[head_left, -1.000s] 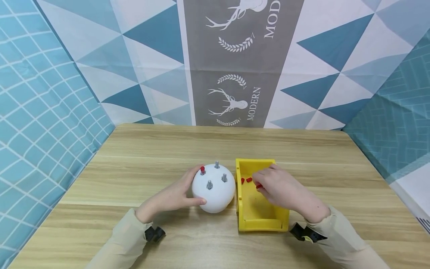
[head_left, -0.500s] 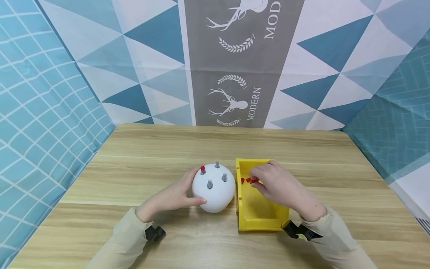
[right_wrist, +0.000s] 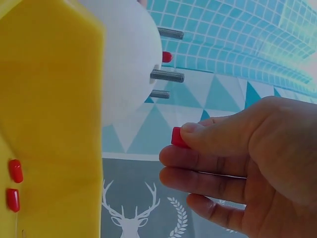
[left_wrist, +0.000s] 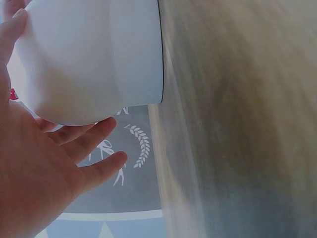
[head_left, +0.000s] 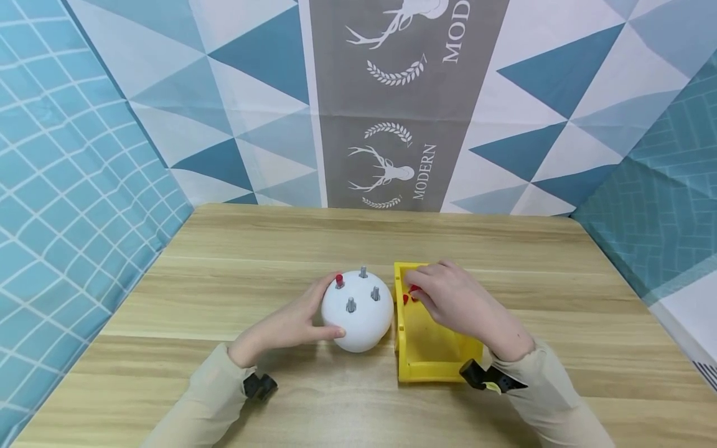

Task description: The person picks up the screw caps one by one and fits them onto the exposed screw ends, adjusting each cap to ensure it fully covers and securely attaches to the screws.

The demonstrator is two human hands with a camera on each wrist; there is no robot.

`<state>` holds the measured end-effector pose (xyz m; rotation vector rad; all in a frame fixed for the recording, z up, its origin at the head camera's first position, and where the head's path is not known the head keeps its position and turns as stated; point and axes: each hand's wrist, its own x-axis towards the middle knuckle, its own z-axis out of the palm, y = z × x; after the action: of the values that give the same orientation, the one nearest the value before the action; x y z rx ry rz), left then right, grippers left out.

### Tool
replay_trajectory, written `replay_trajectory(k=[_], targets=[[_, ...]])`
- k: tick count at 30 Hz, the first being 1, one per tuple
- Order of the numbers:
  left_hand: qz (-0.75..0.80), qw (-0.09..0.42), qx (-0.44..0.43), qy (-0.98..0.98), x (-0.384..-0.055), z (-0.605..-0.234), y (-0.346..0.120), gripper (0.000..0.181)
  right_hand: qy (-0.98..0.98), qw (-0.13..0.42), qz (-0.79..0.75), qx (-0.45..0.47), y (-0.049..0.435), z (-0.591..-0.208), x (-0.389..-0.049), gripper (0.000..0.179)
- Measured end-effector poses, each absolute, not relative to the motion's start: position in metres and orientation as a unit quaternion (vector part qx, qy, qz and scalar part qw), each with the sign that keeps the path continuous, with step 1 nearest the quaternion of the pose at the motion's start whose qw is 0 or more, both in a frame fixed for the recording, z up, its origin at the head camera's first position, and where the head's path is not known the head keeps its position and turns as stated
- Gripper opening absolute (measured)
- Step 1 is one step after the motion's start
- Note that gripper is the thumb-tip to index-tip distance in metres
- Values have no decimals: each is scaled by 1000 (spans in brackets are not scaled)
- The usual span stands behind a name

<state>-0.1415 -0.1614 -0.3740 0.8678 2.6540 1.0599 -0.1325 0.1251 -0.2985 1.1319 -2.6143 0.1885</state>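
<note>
Our right hand (head_left: 456, 302) pinched a small red cap (right_wrist: 177, 137) between thumb and finger, while our left hand (head_left: 294, 320) held the white dome (head_left: 358, 330), thumb along its near side and fingers round its far left side. In the left wrist view, those fingers were spread, and one looked apart from the dome's surface.

Before us rose a patterned cloth (head_left: 269, 37) of blue and white triangles, with a grey strip (head_left: 342, 87) printed with deer heads and leafy sprays. Below it we had a wood-grain table (head_left: 325, 404), and over its near part came our pale sleeves (head_left: 210, 395), with black bands (head_left: 260, 387) at the wrists.

On the table, toward our right, stood the yellow box (head_left: 437, 372), open at the top, with our right hand over its far part. Just to its left sat the white dome; we could not tell whether the two touched.

Four grey bolts (head_left: 351, 305) stood up from the dome. We saw a red tip (head_left: 339, 280) on the far left one and bare thread on the other three. Two loose caps (right_wrist: 16, 171) lay inside the box, near its left wall.
</note>
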Motion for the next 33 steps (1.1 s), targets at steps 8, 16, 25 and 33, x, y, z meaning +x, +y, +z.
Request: replay_trajectory(k=[8,16,25,33], targets=[[351,73,289,888,-141,-374,-161,99,-902,151,81,396,117,-293,-134,13],[351,73,288,888,-141,-376,-161,100,-900,145,83,402,107,-289,-136,8],[344,74,284,892,-140,-375,-161,101,-894,151,92,411,101,-289,-142,6],[351,74,285,889,-141,-374,-161,100,-892,157,108,410,93,-288,-150,5]])
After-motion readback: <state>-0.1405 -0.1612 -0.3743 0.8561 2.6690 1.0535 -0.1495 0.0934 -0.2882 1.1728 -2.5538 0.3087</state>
